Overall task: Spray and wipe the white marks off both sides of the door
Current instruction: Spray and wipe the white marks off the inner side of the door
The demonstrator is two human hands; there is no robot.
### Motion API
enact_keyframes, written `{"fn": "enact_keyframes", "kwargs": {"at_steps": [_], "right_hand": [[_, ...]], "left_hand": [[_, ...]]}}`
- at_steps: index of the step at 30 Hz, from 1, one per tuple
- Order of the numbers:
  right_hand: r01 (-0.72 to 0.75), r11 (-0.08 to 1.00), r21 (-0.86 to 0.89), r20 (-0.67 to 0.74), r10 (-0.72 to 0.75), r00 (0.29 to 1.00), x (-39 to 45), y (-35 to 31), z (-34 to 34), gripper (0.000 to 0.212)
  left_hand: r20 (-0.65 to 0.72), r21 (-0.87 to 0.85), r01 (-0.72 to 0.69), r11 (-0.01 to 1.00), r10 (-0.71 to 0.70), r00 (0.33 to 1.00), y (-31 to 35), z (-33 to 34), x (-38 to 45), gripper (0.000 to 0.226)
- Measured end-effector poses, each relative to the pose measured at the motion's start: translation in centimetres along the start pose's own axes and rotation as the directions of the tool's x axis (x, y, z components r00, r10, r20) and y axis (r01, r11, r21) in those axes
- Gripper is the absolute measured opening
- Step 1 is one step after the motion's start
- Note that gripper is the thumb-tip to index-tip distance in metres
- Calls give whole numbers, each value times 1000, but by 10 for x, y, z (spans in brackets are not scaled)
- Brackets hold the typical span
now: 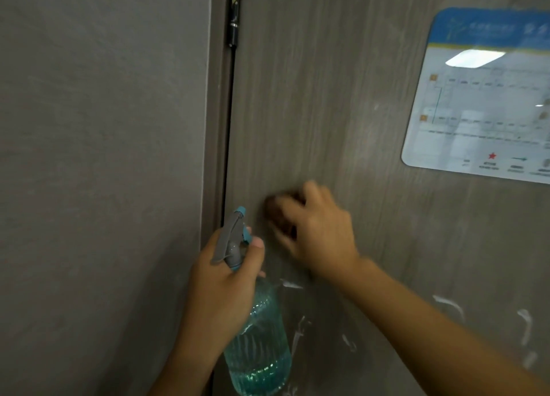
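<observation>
Head view: left hand (221, 279) wraps the neck of a half-full, light, slippery clear-blue plastic spray bottle (259, 345), while right hand (315, 232) presses a soft dark cloth (275, 209) against the grey wood-grain door (327, 98), white marks (449, 305) below.

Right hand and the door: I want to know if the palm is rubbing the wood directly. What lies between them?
A dark brown cloth, blurred, sits between the right hand and the door in the head view.
</observation>
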State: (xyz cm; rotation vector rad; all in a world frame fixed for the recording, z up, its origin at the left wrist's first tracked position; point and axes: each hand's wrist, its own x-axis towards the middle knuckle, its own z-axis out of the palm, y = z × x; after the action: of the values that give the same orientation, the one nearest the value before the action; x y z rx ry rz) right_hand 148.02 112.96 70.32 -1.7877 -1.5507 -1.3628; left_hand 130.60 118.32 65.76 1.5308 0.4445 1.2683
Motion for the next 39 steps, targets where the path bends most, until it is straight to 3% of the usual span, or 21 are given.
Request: {"fn": "enact_keyframes", "kwargs": {"at_steps": [2,5,9,11,13,17,21,23,26,29,31,33,36,39], "right_hand": [[47,998,49,97,-52,994,-34,-12,13,38],[-54,991,122,115,40,993,-41,-12,10,38],[-162,976,148,-118,180,977,9,7,-26,43],[-188,979,82,-231,202,952,39,21,-39,41],[-221,975,-7,-258,212,942,58,30,-42,42],[-72,996,-49,-50,70,996,25,18,-14,43],[52,998,40,210,-60,976,-54,-8,13,36],[-10,997,73,207,-5,978,-60,-7,9,39],[-130,985,113,65,123,990,-28,4,-13,42],[-184,980,70,-67,189,980,11,15,-29,40],[-208,978,21,-82,209,974,16,15,-26,38],[-160,987,-13,-23,160,987,-4,8,-14,38],[-53,998,18,187,49,981,-60,-10,9,38],[-141,985,96,252,113,961,-86,-14,10,37]], "left_hand": [[10,21,-11,1000,11,1000,-1,-2,0,6],[8,39,-14,999,14,1000,-3,-5,-1,7],[11,35,-12,999,12,1000,-1,-5,-2,7],[21,32,-20,999,19,1000,0,-4,-2,6],[30,28,-25,999,24,999,0,-3,-2,6],[23,2,-13,1000,13,1000,2,2,-1,7],[11,20,-21,1000,21,1000,-1,-3,-4,7],[15,24,-28,999,28,1000,-1,-8,-7,6],[8,9,-20,1000,20,1000,0,-12,-10,6],[1,3,-15,1000,15,1000,1,-11,-11,5],[7,2,-20,1000,20,1000,2,-8,-12,6],[6,-1,-21,1000,21,1000,1,-5,-13,8],[0,-9,-14,1000,14,1000,2,-1,-15,11],[8,-15,-5,1000,5,1000,2,0,-19,11]]}}
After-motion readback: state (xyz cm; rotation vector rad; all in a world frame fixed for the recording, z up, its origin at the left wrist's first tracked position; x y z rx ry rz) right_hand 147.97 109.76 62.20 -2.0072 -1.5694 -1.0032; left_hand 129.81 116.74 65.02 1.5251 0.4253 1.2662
